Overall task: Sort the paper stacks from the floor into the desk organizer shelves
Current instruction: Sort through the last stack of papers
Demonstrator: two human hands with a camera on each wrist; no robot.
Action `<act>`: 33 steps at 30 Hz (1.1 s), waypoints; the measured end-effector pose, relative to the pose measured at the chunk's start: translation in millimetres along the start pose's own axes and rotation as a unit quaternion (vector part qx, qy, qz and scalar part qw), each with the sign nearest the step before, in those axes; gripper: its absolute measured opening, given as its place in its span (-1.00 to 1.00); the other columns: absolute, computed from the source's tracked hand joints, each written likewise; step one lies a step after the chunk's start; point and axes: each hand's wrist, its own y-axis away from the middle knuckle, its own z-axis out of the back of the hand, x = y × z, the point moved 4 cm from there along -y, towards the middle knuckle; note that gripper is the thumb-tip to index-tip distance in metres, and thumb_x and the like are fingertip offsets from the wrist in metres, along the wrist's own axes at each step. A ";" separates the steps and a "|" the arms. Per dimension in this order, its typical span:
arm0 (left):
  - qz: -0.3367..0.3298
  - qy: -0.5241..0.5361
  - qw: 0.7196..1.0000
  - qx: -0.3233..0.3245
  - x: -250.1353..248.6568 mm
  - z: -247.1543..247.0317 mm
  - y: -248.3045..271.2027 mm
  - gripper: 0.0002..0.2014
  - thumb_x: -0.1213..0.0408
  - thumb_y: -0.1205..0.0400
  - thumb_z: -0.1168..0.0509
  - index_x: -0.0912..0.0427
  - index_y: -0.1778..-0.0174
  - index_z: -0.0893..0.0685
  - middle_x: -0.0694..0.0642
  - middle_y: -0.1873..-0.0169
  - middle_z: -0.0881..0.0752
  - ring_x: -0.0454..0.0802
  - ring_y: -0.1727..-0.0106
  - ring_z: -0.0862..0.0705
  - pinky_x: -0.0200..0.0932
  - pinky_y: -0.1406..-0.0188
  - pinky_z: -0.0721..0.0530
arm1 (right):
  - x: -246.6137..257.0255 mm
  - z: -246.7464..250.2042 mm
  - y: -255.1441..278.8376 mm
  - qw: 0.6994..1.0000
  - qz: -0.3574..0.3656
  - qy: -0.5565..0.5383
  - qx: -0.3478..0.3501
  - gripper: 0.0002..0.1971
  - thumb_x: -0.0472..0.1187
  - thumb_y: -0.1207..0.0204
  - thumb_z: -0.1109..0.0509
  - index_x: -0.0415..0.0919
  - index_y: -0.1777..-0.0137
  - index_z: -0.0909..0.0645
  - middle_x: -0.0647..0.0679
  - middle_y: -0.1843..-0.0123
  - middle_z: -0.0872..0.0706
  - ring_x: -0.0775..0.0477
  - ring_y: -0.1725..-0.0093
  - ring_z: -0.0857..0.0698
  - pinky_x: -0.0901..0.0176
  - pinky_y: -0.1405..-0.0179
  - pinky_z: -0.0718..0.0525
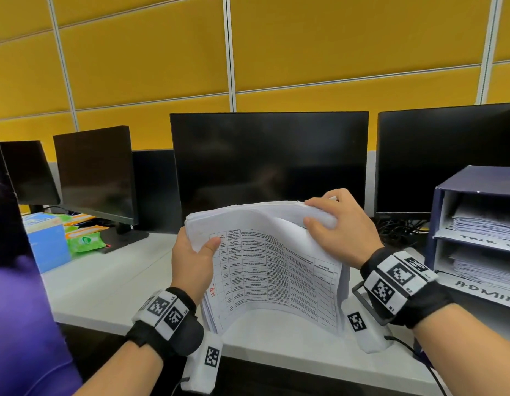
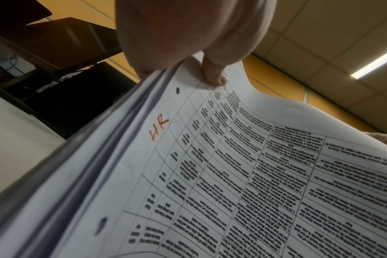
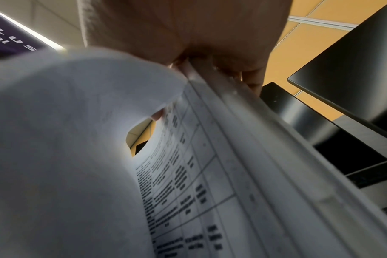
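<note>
I hold a thick paper stack (image 1: 274, 270) upright above the white desk (image 1: 111, 284), its printed table facing me and "HR" written in red near the left edge. My left hand (image 1: 195, 257) grips the stack's left edge, thumb on the front sheet. My right hand (image 1: 336, 224) grips the top right corner and bends the upper sheets over. In the left wrist view the paper stack (image 2: 232, 174) fills the frame under my left hand (image 2: 188, 43). In the right wrist view the curled paper stack (image 3: 188, 174) hangs from my right hand (image 3: 188, 31). The dark blue desk organizer (image 1: 439, 218) stands at the right, with papers on both visible shelves.
Several dark monitors (image 1: 269, 161) line the back of the desk before a yellow partition. A blue box (image 1: 46, 241) and green packets (image 1: 85, 240) sit at the left. A purple-clad person (image 1: 22, 324) stands at the left edge. The lower organizer shelf is labelled "ADMIN".
</note>
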 end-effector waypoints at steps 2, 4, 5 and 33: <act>-0.001 0.001 1.000 -0.001 0.2 0.0 0.0 -0.62 0.34 -0.66 -0.33 0.01 -0.37 -0.48 0.06 -0.18 -0.66 0.06 -0.18 -0.65 -0.09 0.08 -0.69 | -0.7 -0.5 0.9 1.000 0.007 0.000 -0.005 -0.75 0.13 -0.47 -0.34 0.25 -0.15 -0.60 0.25 -0.04 -0.38 0.17 -0.06 -0.50 0.08 -0.02 -0.59; -0.002 0.001 1.000 -0.002 0.9 0.5 -0.2 -0.61 0.35 -0.66 -0.32 0.00 -0.39 -0.47 0.05 -0.19 -0.66 0.06 -0.18 -0.65 -0.09 0.07 -0.69 | -0.6 0.0 -0.2 1.000 0.006 0.007 -0.010 -0.79 0.12 -0.47 -0.35 0.21 -0.09 -0.61 0.24 -0.02 -0.40 0.17 -0.02 -0.51 0.08 0.01 -0.59; -0.001 0.001 1.000 -0.002 1.3 0.8 -0.2 -0.61 0.34 -0.66 -0.32 -0.01 -0.39 -0.47 0.05 -0.19 -0.66 0.05 -0.18 -0.65 -0.09 0.07 -0.69 | -0.4 0.6 -1.0 1.000 0.006 0.010 -0.017 -0.82 0.11 -0.48 -0.36 0.18 -0.06 -0.63 0.23 -0.01 -0.42 0.17 0.01 -0.51 0.09 0.01 -0.59; 0.002 -0.019 0.996 -0.088 3.4 -5.9 -8.0 -0.69 0.34 -0.62 -0.39 0.05 -0.22 -0.49 0.08 -0.11 -0.65 0.07 -0.10 -0.65 -0.05 0.04 -0.72 | -3.3 -1.7 38.0 0.936 0.060 -0.335 0.087 0.27 0.71 0.26 -0.31 0.36 -0.55 -0.02 0.33 -0.49 -0.25 0.31 -0.42 -0.42 0.38 -0.14 -0.64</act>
